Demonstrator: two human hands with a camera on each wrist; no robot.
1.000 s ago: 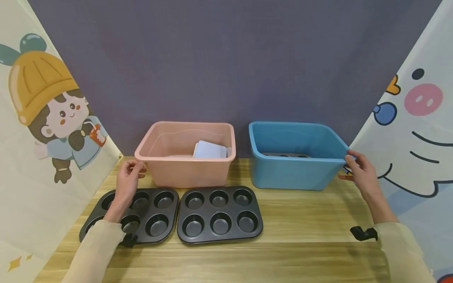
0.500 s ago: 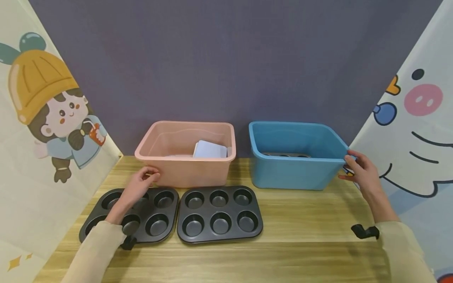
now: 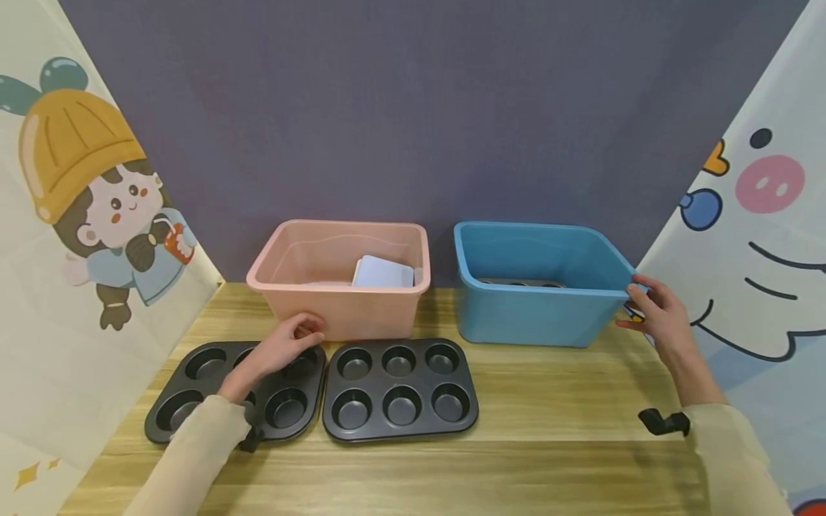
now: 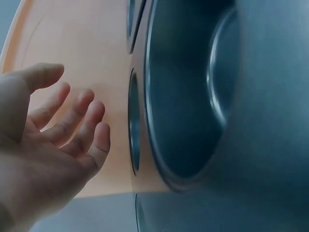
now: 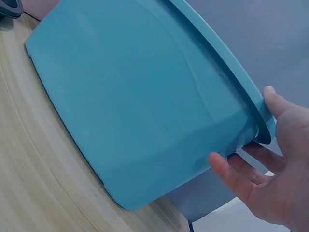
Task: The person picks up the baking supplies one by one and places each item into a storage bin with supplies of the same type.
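Observation:
My left hand is above the left muffin pan, in front of the pink bin. Its fingers are loosely bent with nothing between them; the left wrist view shows the palm and the fingers apart from the pan. Part of that pan is hidden under the hand and sleeve. My right hand holds the near right corner of the blue bin. In the right wrist view its thumb lies over the rim, and its other fingers are below the rim outside the bin.
A second dark muffin pan lies beside the first on the wooden table. White items are inside the pink bin. A dark pan shows partly inside the blue bin. A grey wall rises behind both bins.
My left hand has left the pink bin's near left corner and moved right and toward me, over the left muffin pan. The right hand has stayed at the blue bin's corner.

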